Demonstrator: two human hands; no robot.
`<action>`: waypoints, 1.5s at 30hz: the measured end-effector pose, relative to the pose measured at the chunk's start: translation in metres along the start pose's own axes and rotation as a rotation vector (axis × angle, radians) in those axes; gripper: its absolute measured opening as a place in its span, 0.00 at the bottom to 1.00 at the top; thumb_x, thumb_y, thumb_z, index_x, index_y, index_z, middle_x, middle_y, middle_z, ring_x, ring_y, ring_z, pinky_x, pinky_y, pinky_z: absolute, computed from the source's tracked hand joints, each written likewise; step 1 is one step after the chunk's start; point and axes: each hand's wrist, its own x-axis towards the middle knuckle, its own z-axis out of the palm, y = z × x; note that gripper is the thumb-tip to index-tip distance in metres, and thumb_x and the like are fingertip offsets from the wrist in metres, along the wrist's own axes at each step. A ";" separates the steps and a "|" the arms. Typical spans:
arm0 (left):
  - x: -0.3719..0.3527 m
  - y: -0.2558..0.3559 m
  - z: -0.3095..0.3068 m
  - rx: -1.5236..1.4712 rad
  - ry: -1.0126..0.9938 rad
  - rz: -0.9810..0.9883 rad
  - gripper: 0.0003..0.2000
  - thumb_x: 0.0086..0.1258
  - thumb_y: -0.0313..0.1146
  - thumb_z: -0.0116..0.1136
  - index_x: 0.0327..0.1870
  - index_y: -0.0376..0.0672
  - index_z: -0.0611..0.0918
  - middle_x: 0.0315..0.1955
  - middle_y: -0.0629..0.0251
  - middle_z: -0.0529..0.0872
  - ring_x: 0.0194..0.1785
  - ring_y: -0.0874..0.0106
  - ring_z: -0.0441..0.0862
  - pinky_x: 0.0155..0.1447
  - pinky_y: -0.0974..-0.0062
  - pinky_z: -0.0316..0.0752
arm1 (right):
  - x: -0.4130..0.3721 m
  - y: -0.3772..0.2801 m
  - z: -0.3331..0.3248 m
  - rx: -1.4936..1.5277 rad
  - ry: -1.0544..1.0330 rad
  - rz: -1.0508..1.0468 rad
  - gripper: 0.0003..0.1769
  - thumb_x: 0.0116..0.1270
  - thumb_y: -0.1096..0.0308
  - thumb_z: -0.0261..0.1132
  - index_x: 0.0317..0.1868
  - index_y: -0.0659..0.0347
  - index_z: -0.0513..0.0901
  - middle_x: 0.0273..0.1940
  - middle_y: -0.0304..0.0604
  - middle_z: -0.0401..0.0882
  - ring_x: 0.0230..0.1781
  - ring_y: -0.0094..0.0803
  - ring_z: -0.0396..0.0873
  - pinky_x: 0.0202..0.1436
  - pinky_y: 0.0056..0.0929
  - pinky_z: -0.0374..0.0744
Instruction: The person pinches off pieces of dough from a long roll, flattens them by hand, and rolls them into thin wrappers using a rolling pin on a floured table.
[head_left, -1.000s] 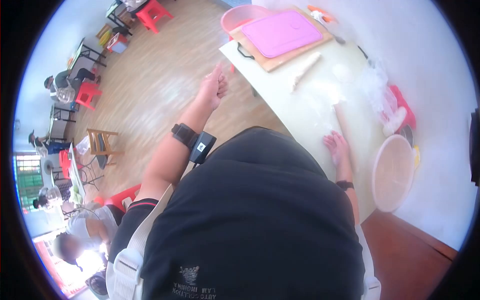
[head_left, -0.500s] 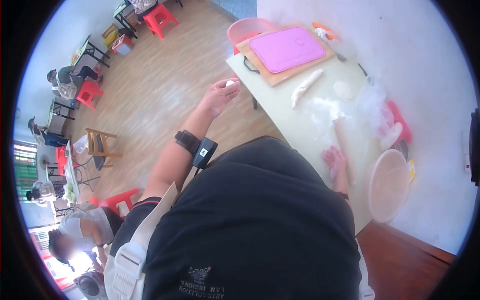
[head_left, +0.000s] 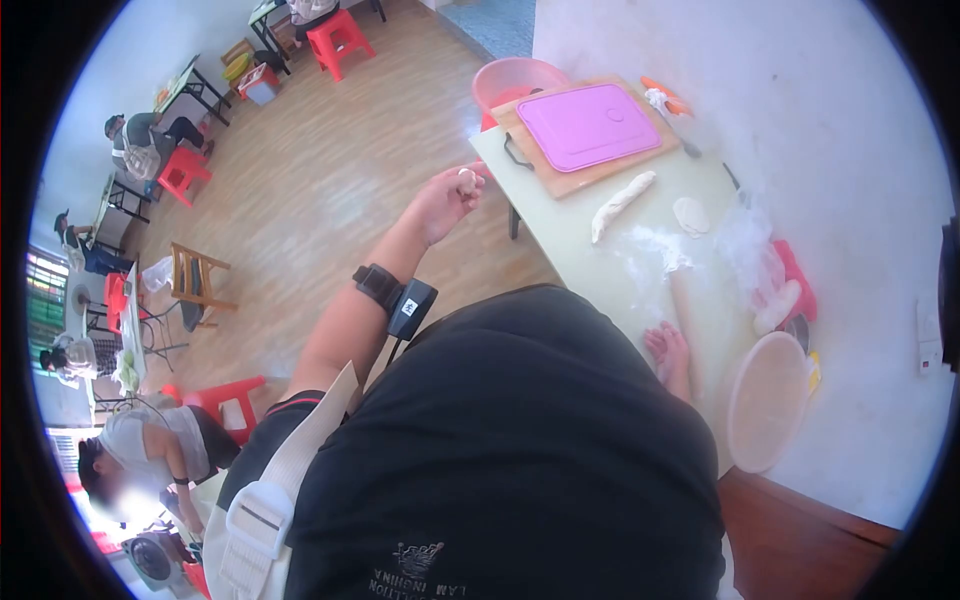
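My left hand [head_left: 450,203] is raised over the floor just left of the table corner, its fingers closed round a small white piece of dough [head_left: 466,178]. My right hand [head_left: 668,352] rests palm up on the pale table [head_left: 590,270], fingers slightly curled and apart, with nothing in it. Beside it lies a rolling pin [head_left: 688,308], its upper end near scattered white flour [head_left: 665,248]. A long dough roll [head_left: 624,206] and a flat round of dough [head_left: 691,216] lie further up the table.
A pink board [head_left: 590,127] lies on a wooden board [head_left: 556,184] near a pink basin [head_left: 515,80]. A plastic bag [head_left: 750,250] and a pale bowl [head_left: 768,402] line the wall side. A person [head_left: 155,445] bends over at lower left.
The view has shifted, so the table sits slightly lower and further right. My left fingers have curled further round the dough piece. My right hand stays beside the rolling pin.
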 end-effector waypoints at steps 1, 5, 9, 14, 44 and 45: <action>0.002 0.000 -0.004 -0.123 -0.043 -0.028 0.19 0.78 0.36 0.50 0.62 0.32 0.73 0.39 0.68 0.78 0.39 0.77 0.74 0.44 0.80 0.73 | 0.001 0.000 0.000 -0.005 0.015 0.004 0.18 0.77 0.69 0.53 0.61 0.70 0.69 0.43 0.54 0.82 0.41 0.38 0.85 0.45 0.31 0.86; 0.008 -0.008 -0.019 -0.124 0.064 -0.021 0.17 0.80 0.38 0.46 0.60 0.35 0.75 0.38 0.69 0.78 0.35 0.76 0.71 0.41 0.79 0.70 | -0.001 -0.001 0.002 0.002 0.041 0.005 0.18 0.77 0.69 0.52 0.61 0.70 0.69 0.43 0.54 0.82 0.41 0.37 0.85 0.45 0.30 0.86; 0.009 -0.010 -0.024 -0.031 0.012 -0.078 0.17 0.80 0.37 0.46 0.61 0.35 0.74 0.40 0.68 0.78 0.36 0.76 0.72 0.42 0.79 0.71 | -0.001 0.003 0.001 -0.003 0.070 0.003 0.18 0.77 0.69 0.52 0.62 0.70 0.69 0.44 0.54 0.82 0.41 0.36 0.85 0.45 0.29 0.86; 0.001 -0.008 0.011 -0.038 -0.010 -0.144 0.16 0.80 0.34 0.46 0.61 0.34 0.74 0.45 0.63 0.82 0.49 0.73 0.80 0.54 0.76 0.77 | -0.007 0.005 0.002 -0.012 0.045 -0.038 0.19 0.77 0.69 0.53 0.62 0.71 0.70 0.44 0.53 0.81 0.42 0.37 0.85 0.46 0.30 0.85; 0.066 -0.194 0.159 1.213 -0.623 0.754 0.08 0.60 0.22 0.63 0.39 0.40 0.82 0.43 0.58 0.81 0.49 0.55 0.78 0.51 0.64 0.76 | -0.061 -0.023 0.049 -0.011 -0.074 0.062 0.15 0.77 0.69 0.54 0.57 0.71 0.75 0.43 0.50 0.82 0.41 0.33 0.84 0.47 0.29 0.84; 0.065 -0.193 0.157 1.225 -0.603 0.740 0.09 0.59 0.22 0.62 0.40 0.41 0.82 0.43 0.58 0.81 0.49 0.56 0.78 0.51 0.63 0.76 | -0.062 -0.024 0.049 -0.008 -0.076 0.065 0.15 0.77 0.69 0.54 0.57 0.71 0.75 0.43 0.50 0.82 0.41 0.33 0.84 0.47 0.29 0.84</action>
